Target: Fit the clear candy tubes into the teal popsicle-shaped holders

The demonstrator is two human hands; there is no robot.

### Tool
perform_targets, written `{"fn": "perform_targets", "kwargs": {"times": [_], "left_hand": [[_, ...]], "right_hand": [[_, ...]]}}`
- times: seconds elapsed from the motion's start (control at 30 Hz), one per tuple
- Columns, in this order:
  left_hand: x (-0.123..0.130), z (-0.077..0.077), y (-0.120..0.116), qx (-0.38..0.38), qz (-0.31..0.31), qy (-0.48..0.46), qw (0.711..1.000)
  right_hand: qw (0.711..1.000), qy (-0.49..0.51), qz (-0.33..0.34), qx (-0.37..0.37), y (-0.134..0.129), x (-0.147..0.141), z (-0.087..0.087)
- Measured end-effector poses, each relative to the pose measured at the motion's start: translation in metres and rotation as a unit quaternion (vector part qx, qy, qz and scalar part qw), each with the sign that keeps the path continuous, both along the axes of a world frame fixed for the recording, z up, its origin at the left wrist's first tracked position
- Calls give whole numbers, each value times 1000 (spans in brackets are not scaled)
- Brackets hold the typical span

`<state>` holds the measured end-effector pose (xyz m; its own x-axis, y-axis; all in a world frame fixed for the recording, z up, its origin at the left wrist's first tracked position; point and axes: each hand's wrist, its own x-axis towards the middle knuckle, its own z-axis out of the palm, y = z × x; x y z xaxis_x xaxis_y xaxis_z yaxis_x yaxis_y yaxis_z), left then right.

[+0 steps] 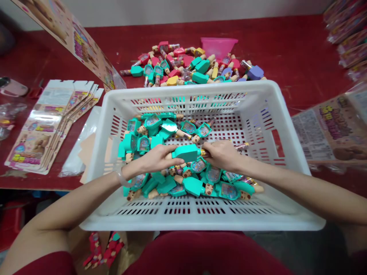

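Over the white basket (295,191), my two hands hold one teal plastic toy (187,152) with a flat body and a beige end. My left hand (164,158) is closed around the beige end and the near side of the body. On the other end, my right hand (222,154) wraps a narrow tube with a gold band, mostly hidden by the fingers. Whether tube and body are fully joined, I cannot tell. Beneath my hands lie several more teal toys (195,186) with picture windows, spotted beige ends and some clear tubes.
Behind the basket, red, teal, yellow and purple toys (174,63) are heaped beside a pink bin (219,46) on the red table (286,49). Folded printed cartons (43,130) lie left, a printed box (329,130) right. Wrapped packs (349,34) are stacked far right.
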<state>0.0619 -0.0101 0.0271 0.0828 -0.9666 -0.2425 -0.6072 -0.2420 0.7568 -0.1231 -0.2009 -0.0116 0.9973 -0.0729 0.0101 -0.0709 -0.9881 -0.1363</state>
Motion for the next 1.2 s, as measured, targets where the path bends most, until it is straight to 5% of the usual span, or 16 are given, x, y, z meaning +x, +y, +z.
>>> {"fn": "perform_targets", "kwargs": {"times": [0.17,0.43,0.77,0.97,1.2], "left_hand": [[-13,-3,9,-1,-8,-21,1000],[-25,-7,19,-106,-42,-128,985],[-28,8,18,39,-12,83,996],[-29,8,15,115,52,202,971],[-26,15,11,179,79,231,953]], "right_hand": [[999,33,22,10,5,-3,-2],[999,-4,49,13,3,-9,7],[983,-75,161,-34,12,-20,10],[990,-78,116,-34,20,-24,3],[997,24,73,-2,28,-23,10]]}}
